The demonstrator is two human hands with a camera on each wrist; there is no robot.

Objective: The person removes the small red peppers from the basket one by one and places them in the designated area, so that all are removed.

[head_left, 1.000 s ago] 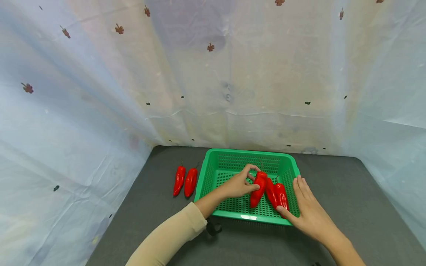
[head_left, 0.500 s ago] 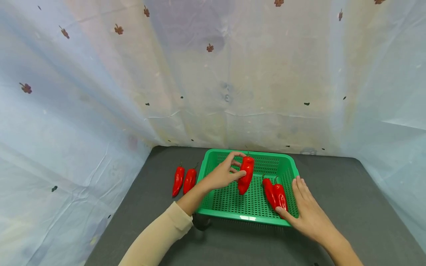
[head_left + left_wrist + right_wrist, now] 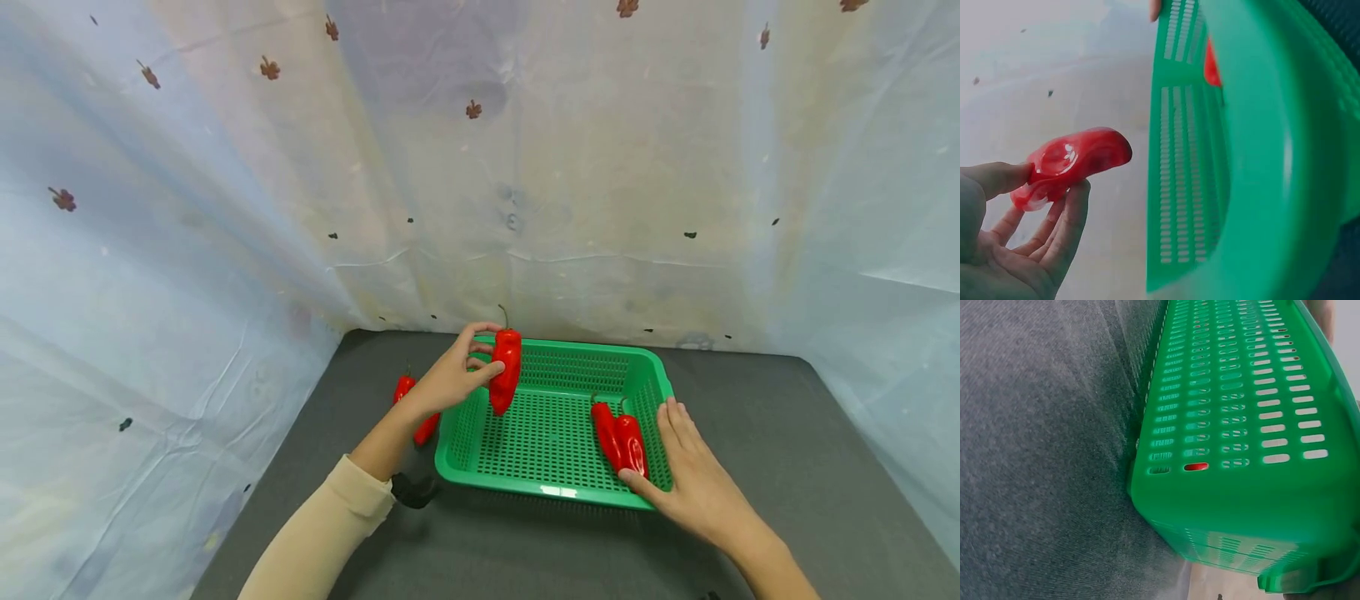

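Note:
My left hand pinches a red pepper between thumb and fingers, its thin stem pointing up. The pepper is held above the left end of a green plastic basket. In the left wrist view the same glossy pepper shows side-on, beside the basket wall. My right hand lies with straight fingers along the basket's right rim, its thumb over the near right corner. Two more red peppers lie side by side inside the basket at its right end, close to that thumb.
Left of the basket, two red peppers lie on the dark grey table, partly hidden behind my left wrist. A pale plastic sheet with leaf marks hangs behind the table and along the sides.
My left hand has lifted the pepper from beside the other two in the basket and carried it left and up. My right hand has stayed on the rim.

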